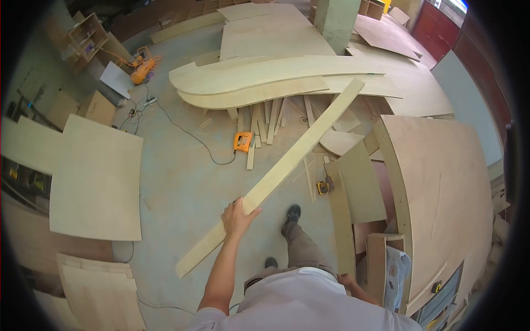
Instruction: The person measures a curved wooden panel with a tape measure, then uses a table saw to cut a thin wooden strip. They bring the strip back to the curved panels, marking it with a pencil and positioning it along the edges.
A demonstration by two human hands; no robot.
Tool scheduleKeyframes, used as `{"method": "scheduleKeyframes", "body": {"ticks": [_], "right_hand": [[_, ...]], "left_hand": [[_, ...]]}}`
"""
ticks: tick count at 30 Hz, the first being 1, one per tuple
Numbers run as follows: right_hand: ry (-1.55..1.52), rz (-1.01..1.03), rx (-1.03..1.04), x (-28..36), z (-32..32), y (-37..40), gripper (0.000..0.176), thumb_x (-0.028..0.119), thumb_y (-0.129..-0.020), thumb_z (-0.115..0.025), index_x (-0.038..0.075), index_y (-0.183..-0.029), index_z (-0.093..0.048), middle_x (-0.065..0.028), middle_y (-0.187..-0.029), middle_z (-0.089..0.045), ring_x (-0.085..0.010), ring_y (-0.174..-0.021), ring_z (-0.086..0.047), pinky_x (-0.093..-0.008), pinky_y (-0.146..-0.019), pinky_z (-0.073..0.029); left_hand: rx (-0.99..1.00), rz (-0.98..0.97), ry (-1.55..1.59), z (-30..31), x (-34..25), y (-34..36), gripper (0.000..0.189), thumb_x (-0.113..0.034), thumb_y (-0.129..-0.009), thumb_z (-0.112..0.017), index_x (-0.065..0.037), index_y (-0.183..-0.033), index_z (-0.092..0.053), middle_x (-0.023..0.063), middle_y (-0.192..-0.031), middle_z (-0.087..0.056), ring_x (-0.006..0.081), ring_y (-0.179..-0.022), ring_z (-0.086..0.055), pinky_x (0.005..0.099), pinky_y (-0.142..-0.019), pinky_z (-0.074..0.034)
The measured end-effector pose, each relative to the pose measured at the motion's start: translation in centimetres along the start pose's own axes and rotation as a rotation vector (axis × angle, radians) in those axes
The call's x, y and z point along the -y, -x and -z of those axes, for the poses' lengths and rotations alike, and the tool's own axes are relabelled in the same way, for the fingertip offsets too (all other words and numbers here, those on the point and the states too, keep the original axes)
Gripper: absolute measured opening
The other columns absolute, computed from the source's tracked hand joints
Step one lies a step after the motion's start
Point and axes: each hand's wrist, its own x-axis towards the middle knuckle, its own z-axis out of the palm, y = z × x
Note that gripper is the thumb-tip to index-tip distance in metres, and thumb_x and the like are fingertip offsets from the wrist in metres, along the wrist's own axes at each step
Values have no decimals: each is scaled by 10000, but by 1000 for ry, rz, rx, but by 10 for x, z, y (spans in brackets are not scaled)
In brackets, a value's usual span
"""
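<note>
My left hand [237, 218] is wrapped round a long, narrow plywood strip [306, 139], somewhat below its middle. The strip slants from the lower left up to the right, its far end overlapping the curved plywood panels [259, 74] in view. My right hand [345, 280] hangs at my side by the waist, half hidden by my shirt, and its fingers are too small to read. Beyond the strip, an orange jigsaw [243, 142] rests on the floor with its cord trailing left. A yellow and black cordless drill [324, 186] stands right of the strip.
Wood offcuts [269, 121] lie scattered beneath the curved panels. A large plywood-topped bench [441, 182] is close on my right, with a tape measure [436, 287] on it. Plywood sheets [99, 179] stand at left. An orange machine [143, 65] and cords lie at the back left.
</note>
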Motion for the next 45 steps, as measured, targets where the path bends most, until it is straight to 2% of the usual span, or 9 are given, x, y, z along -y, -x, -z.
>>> {"method": "scheduleKeyframes", "body": {"ticks": [4,7,14,16,19,24,31,38,45], "right_hand": [[66,39,103,87,43,-113,491,496,-922,-621,14,-913,-715,-126,-817,-703,-224,-596,-614,-400,-550,-518],[81,120,1,190,98,-192,523,504,-926,-615,-10,-928,-710,-128,-832,-713,-246,-682,-648,-411,-636,-537],[-152,651,-243,508,280,-224,381,352,-940,-649,-21,-945,-725,-228,-776,-701,-284,-737,-714,-389,-677,-534],[-143,843,-351,564,307,-260,399,328,-967,-640,-55,-862,-673,-114,-636,-628,-150,-601,-574,-351,-560,-461],[60,901,-414,653,343,-238,389,326,-967,-644,-48,-859,-667,-115,-615,-607,-153,-588,-562,-353,-549,-456],[175,859,-380,758,337,-199,348,299,-952,-666,-28,-832,-657,-145,-623,-617,-199,-572,-592,-359,-559,-473],[389,788,-218,909,345,-200,332,362,-887,-710,32,-878,-676,-175,-779,-703,-359,-753,-697,-425,-694,-543],[737,974,-139,1049,325,-348,355,418,-889,-694,68,-936,-662,-155,-889,-717,-349,-828,-706,-463,-748,-550],[881,1162,-131,1161,300,-443,397,378,-876,-713,70,-1095,-590,-133,-952,-658,-315,-864,-698,-452,-717,-558]], "left_hand": [[61,24,-57,-21,-2,-74,830,-666,-731,-752,-104,-1317,-581,173,-1081,-649,360,-1024,-605,498,-908,-436],[87,60,-97,-23,-15,-135,820,-660,-727,-758,-109,-1309,-587,168,-1072,-646,351,-1027,-599,491,-905,-427],[126,65,-206,2,-44,-264,810,-673,-717,-750,-137,-1306,-602,136,-1115,-629,315,-1112,-558,460,-944,-392],[131,40,-209,4,-46,-305,810,-677,-713,-750,-145,-1307,-606,131,-1124,-626,308,-1125,-551,457,-960,-380],[195,-5,-180,0,-45,-377,815,-669,-715,-753,-155,-1327,-594,130,-1145,-618,303,-1152,-536,446,-974,-365],[259,-131,-88,-21,-26,-503,813,-645,-712,-771,-165,-1339,-576,143,-1166,-599,313,-1176,-526,436,-970,-363],[298,-231,-80,-41,-23,-629,774,-593,-716,-794,-178,-1328,-569,142,-1182,-585,320,-1190,-525,461,-1010,-349],[152,-292,-84,-97,-27,-703,727,-553,-684,-828,-202,-1282,-608,106,-1134,-582,304,-1161,-524,439,-1016,-340],[347,-269,-6,-145,-39,-773,733,-511,-668,-838,-218,-1298,-604,72,-1166,-543,268,-1181,-504,442,-1051,-342]]}}
